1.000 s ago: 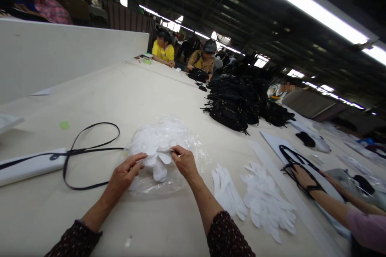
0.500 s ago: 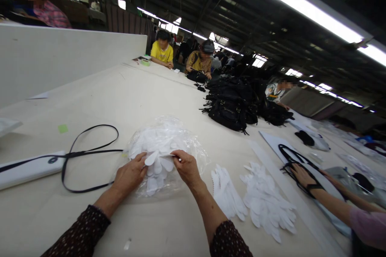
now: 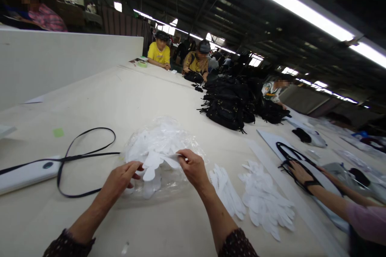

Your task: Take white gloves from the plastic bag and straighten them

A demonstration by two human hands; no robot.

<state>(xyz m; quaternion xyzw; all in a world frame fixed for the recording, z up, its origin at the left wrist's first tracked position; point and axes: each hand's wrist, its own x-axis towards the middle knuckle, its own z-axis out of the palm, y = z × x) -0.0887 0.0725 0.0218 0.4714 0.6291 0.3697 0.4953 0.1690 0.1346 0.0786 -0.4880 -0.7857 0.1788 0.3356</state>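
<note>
A clear plastic bag (image 3: 193,150) lies in front of me, full of white rounded cut-out pieces (image 3: 157,138) of thin sheet. My right hand (image 3: 194,168) pinches one white cut-out piece (image 3: 171,162) between thumb and fingers at the bag's right side. My left hand (image 3: 122,177) is at the left side of the bag, fingers bent and apart, holding nothing that I can see. Its fingertips are close to the loose pieces on top. To the right of the bag lie a narrow stack of white pieces (image 3: 226,190) and a wider fanned pile (image 3: 267,200).
A black strap (image 3: 87,154) loops across a white device (image 3: 30,173) on the left. Black bags (image 3: 226,110) are heaped farther back. At right, a co-worker's hand (image 3: 300,172) rests on black cords over a pale board (image 3: 328,209). A white partition (image 3: 69,60) borders the table.
My left hand has drawn back left from the pieces, its fingers loosening. My right hand has moved slightly right with a white piece in its pinch. The whole view has shifted a little.
</note>
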